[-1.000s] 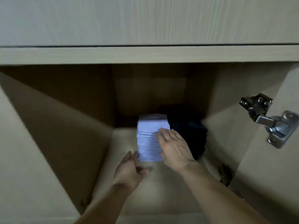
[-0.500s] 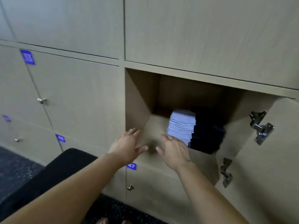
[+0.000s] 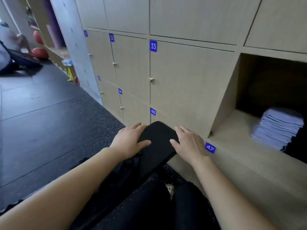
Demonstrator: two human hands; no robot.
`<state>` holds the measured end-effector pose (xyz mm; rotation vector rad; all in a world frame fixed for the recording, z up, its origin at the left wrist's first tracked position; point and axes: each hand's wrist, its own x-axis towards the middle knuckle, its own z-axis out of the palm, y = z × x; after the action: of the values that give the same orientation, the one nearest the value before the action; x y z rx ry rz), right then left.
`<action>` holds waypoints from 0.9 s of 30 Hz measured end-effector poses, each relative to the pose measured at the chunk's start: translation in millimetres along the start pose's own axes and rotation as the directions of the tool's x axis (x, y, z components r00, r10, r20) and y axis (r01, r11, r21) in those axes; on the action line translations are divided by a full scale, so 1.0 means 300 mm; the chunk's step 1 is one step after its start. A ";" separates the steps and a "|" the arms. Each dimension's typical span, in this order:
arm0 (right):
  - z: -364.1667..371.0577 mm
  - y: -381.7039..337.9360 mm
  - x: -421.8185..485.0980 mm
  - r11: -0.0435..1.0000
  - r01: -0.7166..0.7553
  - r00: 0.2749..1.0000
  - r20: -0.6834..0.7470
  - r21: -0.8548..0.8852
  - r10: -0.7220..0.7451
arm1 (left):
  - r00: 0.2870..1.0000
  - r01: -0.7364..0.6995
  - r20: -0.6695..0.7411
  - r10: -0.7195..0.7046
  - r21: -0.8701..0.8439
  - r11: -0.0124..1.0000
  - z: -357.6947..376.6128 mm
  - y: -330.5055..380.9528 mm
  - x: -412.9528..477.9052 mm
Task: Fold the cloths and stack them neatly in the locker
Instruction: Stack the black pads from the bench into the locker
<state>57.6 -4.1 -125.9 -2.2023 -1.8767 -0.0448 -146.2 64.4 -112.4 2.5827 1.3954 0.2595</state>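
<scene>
Open locker (image 3: 232, 141), light wood base. On it: one stack of pale lilac folded cloths (image 3: 279, 128); one stack of dark cloths (image 3: 297, 148) just beside it on the right, partly cut off.

One view only, worn on the head, looking forward and down along the wall of lockers (image 3: 191, 77). It's close: left hand (image 3: 128, 141) and right hand (image 3: 189, 145) land mid-frame (wide lens, lines bowing). The open locker (image 3: 224, 105) sits at the right edge, floor (image 3: 41, 122) running off left.
</scene>
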 end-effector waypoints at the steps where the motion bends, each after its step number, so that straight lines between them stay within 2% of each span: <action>1: 0.028 -0.058 0.000 1.000 0.021 1.000 0.009 0.015 -0.021 | 1.000 0.021 -0.003 -0.021 0.016 1.000 -0.003 -0.062 -0.039; 7: 0.227 -0.348 -0.032 0.988 0.134 0.984 0.108 0.082 -0.142 | 0.985 0.169 0.023 -0.171 0.070 0.983 0.044 -0.386 -0.249; 12: 0.372 -0.447 -0.060 0.984 0.142 0.963 0.214 0.107 -0.163 | 0.964 0.261 0.038 -0.263 0.041 0.964 0.154 -0.569 -0.333; 20: 0.524 -0.518 0.005 0.976 0.173 0.947 0.252 0.129 -0.201 | 0.929 0.368 0.067 -0.365 -0.042 0.929 0.301 -0.750 -0.361; 27: 0.635 -0.666 0.047 0.946 0.222 0.927 0.250 0.237 -0.280 | 0.874 0.485 0.058 -0.482 -0.151 0.861 0.386 -0.814 -0.419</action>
<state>-160.7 77.0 -274.5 -1.8976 -2.1942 0.4194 -382.5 80.0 -293.4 2.0127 1.8696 0.2534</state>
